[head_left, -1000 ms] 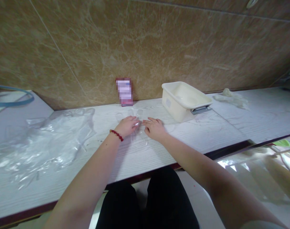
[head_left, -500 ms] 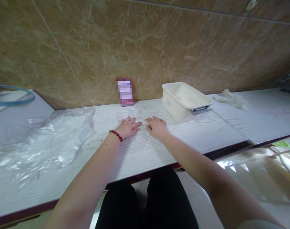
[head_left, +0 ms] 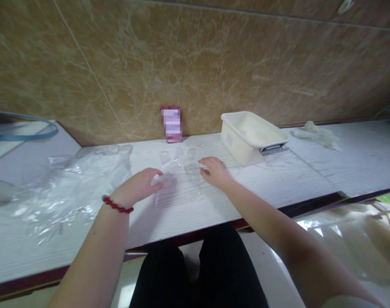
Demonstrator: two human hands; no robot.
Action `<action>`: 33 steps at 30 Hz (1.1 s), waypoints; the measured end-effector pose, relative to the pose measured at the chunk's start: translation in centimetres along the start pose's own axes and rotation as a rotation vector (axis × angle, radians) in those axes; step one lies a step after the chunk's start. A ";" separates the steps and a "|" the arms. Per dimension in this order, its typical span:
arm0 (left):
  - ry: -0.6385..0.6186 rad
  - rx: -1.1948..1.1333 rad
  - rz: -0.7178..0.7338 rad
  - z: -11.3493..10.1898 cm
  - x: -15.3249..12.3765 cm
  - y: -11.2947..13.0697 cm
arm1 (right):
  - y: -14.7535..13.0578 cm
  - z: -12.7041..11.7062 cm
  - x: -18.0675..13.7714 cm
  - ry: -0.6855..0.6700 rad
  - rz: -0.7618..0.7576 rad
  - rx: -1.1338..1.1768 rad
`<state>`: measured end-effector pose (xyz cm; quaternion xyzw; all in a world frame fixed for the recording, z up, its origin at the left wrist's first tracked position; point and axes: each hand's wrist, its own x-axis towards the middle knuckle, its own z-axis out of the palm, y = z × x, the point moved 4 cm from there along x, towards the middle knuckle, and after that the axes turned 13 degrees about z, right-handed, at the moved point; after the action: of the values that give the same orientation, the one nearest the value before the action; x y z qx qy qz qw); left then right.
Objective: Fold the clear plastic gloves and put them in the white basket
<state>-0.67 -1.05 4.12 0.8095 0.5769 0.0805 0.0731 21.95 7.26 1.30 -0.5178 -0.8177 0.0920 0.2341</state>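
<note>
A thin, clear plastic piece (head_left: 180, 164) with rounded lobes along its far side lies partly lifted off the white wood-grain tabletop (head_left: 182, 214). At its left edge is my left hand (head_left: 145, 184), a red bead bracelet on the wrist, with thumb and forefinger curled round the film. My right hand (head_left: 214, 171) pinches the right edge between thumb and fingers. The film is so transparent that its full outline is hard to make out. Further left, a spread of crumpled clear plastic (head_left: 82, 184) covers part of the table.
A cream plastic bin (head_left: 242, 145) with a grey handle stands right of my right hand. Beyond it lies a crumpled whitish piece (head_left: 318, 134). A blurred-out card or phone (head_left: 173, 124) leans on the brown marbled wall (head_left: 197, 72). A blue band (head_left: 28, 137) is at far left.
My left hand has moved left and toward me from beside my right hand, and the clear plastic has risen between them. My right hand has stayed nearly in place, its fingers now bent more.
</note>
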 end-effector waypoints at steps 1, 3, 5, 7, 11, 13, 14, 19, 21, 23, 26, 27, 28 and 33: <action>0.003 -0.004 0.074 0.2 -1.1 1.2 | -0.4 -0.6 -0.4 -0.020 -0.054 0.014; 0.014 -0.007 0.147 1.0 -3.2 2.7 | -1.4 -1.6 -1.8 -0.129 -0.199 0.019; 0.028 -0.022 0.203 2.0 -4.9 3.3 | -2.5 -2.1 -3.7 -0.281 -0.355 0.003; 0.056 -0.032 0.225 2.9 -5.9 3.1 | -3.1 -2.2 -5.3 -0.350 -0.433 -0.032; 0.103 0.002 0.230 3.6 -6.3 2.7 | -3.4 -1.1 -6.7 -0.314 -0.476 -0.093; 0.122 0.042 0.240 3.6 -6.0 3.1 | -3.3 -0.6 -6.7 -0.283 -0.477 -0.093; 0.130 0.057 0.245 3.5 -5.9 3.4 | -3.3 -0.5 -6.6 -0.271 -0.472 -0.087; 0.139 0.023 0.258 3.7 -6.3 5.1 | -3.1 -1.7 -6.8 -0.240 -0.377 0.013; 0.158 -0.045 0.265 3.7 -6.9 5.8 | -2.9 -2.3 -7.2 -0.251 -0.330 0.081; 0.178 -0.133 0.266 3.6 -7.6 6.4 | -2.5 -2.6 -7.7 -0.275 -0.271 0.140; 0.182 -0.225 0.269 3.5 -8.1 7.1 | -1.8 -2.6 -8.3 -0.324 -0.194 0.198; 0.184 -0.235 0.277 3.5 -8.2 7.3 | -1.7 -2.6 -8.5 -0.336 -0.179 0.212; 0.189 -0.235 0.287 3.6 -8.1 7.4 | -1.5 -2.6 -8.6 -0.343 -0.169 0.227; 0.260 -0.165 0.309 4.2 -6.9 7.5 | -0.9 -3.0 -9.1 -0.361 -0.163 0.296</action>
<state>4.92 -10.15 1.26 0.8625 0.4419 0.2415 0.0509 25.86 -1.51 1.68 -0.3855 -0.8628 0.2827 0.1643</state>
